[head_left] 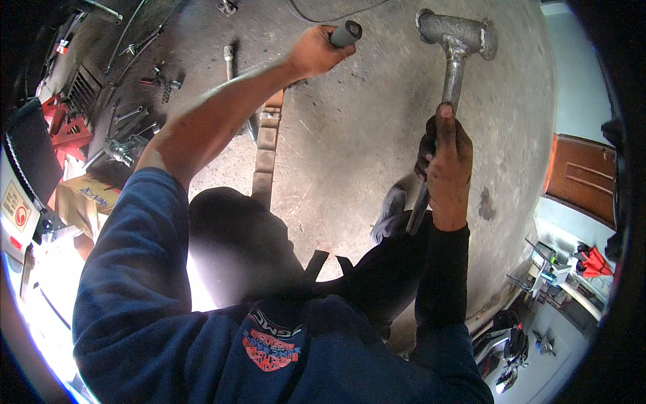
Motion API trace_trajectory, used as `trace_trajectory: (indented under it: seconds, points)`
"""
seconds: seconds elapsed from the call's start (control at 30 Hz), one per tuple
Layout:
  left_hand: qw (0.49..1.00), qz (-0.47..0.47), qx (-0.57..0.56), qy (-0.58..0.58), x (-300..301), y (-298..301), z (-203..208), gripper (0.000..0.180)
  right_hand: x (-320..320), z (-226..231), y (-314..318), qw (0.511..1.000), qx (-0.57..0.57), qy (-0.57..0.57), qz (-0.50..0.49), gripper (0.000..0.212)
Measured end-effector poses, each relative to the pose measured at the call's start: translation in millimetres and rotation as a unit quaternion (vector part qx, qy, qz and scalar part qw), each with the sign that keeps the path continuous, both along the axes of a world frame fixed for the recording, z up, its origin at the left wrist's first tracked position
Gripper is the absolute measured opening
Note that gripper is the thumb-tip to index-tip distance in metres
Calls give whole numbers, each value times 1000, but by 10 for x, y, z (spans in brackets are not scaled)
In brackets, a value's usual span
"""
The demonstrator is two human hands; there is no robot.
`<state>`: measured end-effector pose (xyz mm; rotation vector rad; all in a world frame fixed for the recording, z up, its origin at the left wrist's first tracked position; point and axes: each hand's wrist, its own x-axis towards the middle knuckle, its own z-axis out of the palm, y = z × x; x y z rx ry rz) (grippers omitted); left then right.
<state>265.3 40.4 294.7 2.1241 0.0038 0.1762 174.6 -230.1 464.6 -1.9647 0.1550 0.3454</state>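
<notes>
My right hand (447,165) is wrapped round the metal handle of a heavy hammer (457,34), with its thumb laid along the shaft. The hammer stands head up, its wide double-faced steel head away from me and the handle's end below my fist. At the upper middle, my left hand (313,55) is closed round a short dark grey cylinder (346,34) with a recess in its end; how far it runs inside the fist is hidden. The cylinder and the hammer head are apart. Beneath my left forearm lies a long brownish segmented bar (266,148), partly covered by my arm.
A socket bar (229,60) lies on the concrete floor (343,141) beyond my left forearm. Red stands (69,135), loose metal tools (124,151) and a cardboard box (84,196) are at the left. My shoe (391,210) rests mid-floor. A brown door (581,176) and cluttered shelving (548,269) stand right.
</notes>
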Motion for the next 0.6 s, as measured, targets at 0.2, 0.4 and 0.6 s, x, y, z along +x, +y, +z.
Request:
trace_trajectory:
  seconds: [0.2, 0.4, 0.6]
  points:
    - [999, -18, -28, 22, 43, -167, -100, 35, -30, -126, 185, 993, -62, -78, 66, 61]
    - [998, -11, -45, 41, 67, -232, -67, 31, -14, -342, 117, 991, -67, 31, 109, 51]
    - [998, -11, -58, 5, -20, -286, -123, 30, 456, 1174, -804, 924, -1, -382, 34, 32]
